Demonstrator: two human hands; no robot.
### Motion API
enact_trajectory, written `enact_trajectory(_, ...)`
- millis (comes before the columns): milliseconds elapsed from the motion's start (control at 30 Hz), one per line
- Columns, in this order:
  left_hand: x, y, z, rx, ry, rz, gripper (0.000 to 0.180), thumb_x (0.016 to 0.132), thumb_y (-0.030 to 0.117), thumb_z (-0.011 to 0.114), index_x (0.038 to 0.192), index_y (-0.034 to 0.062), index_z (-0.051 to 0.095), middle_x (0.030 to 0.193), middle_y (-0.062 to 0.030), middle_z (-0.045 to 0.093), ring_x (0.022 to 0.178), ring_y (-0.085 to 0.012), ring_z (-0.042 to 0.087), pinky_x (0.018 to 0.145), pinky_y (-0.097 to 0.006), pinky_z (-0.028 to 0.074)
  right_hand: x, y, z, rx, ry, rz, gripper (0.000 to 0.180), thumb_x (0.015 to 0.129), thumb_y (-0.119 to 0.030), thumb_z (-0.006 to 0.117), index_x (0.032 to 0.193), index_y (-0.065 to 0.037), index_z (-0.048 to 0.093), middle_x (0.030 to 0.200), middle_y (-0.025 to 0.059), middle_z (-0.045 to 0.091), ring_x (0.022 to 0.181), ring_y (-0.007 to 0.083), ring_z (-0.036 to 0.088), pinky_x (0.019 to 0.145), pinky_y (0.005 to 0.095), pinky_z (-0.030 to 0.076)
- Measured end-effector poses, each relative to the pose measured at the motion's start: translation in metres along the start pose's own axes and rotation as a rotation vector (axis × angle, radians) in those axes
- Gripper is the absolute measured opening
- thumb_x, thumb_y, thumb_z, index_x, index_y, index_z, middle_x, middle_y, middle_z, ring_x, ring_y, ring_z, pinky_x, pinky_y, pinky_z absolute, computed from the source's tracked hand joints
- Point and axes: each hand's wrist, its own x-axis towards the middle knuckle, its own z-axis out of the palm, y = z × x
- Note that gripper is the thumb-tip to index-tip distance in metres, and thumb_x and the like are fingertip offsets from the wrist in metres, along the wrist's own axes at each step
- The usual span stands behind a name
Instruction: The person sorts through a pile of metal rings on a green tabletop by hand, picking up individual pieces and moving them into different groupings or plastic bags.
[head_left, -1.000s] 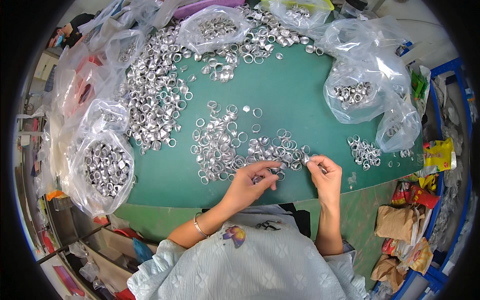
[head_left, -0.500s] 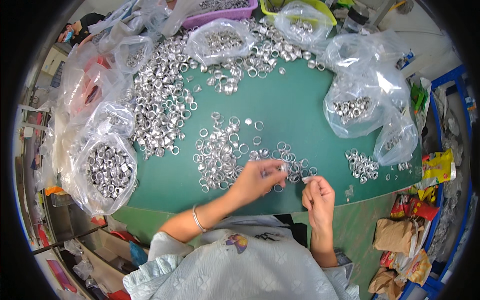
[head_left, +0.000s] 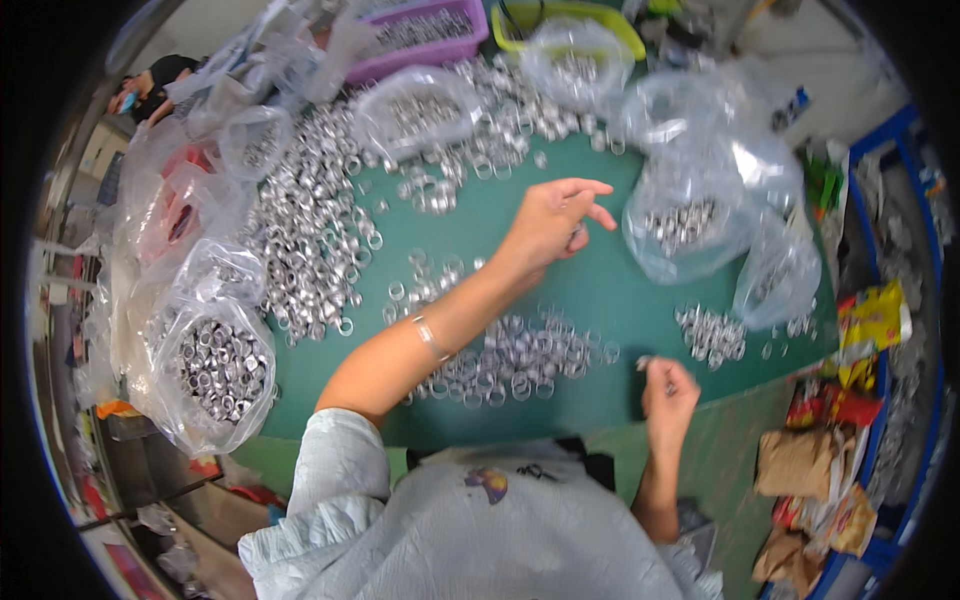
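The rings [head_left: 520, 355] were silver on a teal-green table [head_left: 590, 290]; a purple tray [head_left: 425, 45] (beside a yellow-green one [head_left: 575, 18]) sat behind clear bags [head_left: 690, 200].

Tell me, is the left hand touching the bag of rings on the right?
Apart. The head view shows green table between the left hand's fingertips and the clear bag of rings.

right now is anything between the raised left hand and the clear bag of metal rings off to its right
Nothing visible. The left hand hangs over bare green mat, and the gap to the clear bag of rings is open.
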Motion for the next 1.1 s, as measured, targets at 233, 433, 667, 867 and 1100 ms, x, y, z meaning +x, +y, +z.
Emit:
enact_trajectory(233, -0.111, -0.045, -0.001, 0.430, -0.149, -0.209, 0.024, 0.083, 0.000, 0.044, 0.102, 0.0008, 0.058, 0.068, -0.0029, 0.060, 0.051, -0.0064, 0.044, 0.048, -0.022, 0.038, 0.001, -0.008, 0.001, -0.734, -0.145, -0.381, 0.040, 0.067, -0.013, 0.072, 0.105, -0.008, 0.059, 0.054, 0.0076, 0.046, 0.044, 0.0196, 0.042, 0.044, 0.0301, 0.036)
enact_trajectory(433, -0.142, -0.063, 0.012, 0.405, -0.102, -0.141, 0.023, 0.086, 0.005, 0.049, 0.107, 0.0026, 0.057, 0.068, 0.0013, 0.058, 0.046, -0.0013, 0.038, 0.041, -0.017, 0.032, 0.014, 0.012, 0.021, -0.549, -0.135, -0.421, 0.014, 0.074, -0.009, 0.065, 0.085, -0.003, 0.058, 0.062, 0.0040, 0.056, 0.048, 0.0179, 0.050, 0.044, 0.0296, 0.038)
enact_trajectory(667, -0.150, -0.061, 0.025, 0.367, -0.005, -0.014, 0.038, 0.068, 0.004, 0.070, 0.105, 0.0041, 0.060, 0.073, -0.0012, 0.061, 0.058, -0.0034, 0.048, 0.052, -0.019, 0.039, -0.027, -0.006, 0.030, 0.639, -0.456, 0.329, 0.006, 0.083, -0.003, 0.056, 0.083, 0.003, 0.058, 0.067, 0.0039, 0.055, 0.045, 0.0032, 0.038, 0.038, 0.0164, 0.026)
enact_trajectory(867, -0.153, -0.064, 0.026, 0.467, 0.015, 0.211, 0.031, 0.068, 0.004, 0.070, 0.098, 0.0025, 0.064, 0.076, -0.0068, 0.062, 0.062, -0.0110, 0.054, 0.055, -0.022, 0.042, -0.036, -0.008, 0.035, 0.597, -0.387, 0.233, 0.007, 0.082, -0.003, 0.056, 0.084, 0.004, 0.059, 0.069, 0.0049, 0.056, 0.045, 0.0034, 0.039, 0.038, 0.0167, 0.027)
enact_trajectory(1100, -0.154, -0.064, 0.025, 0.454, 0.011, 0.231, 0.033, 0.068, 0.003, 0.069, 0.101, 0.0023, 0.062, 0.078, -0.0076, 0.062, 0.061, -0.0112, 0.052, 0.055, -0.022, 0.041, -0.036, -0.013, 0.032, 0.446, -0.308, 0.136, 0.017, 0.088, -0.012, 0.050, 0.084, 0.002, 0.057, 0.057, 0.0003, 0.047, 0.042, 0.0034, 0.035, 0.037, 0.0174, 0.025)
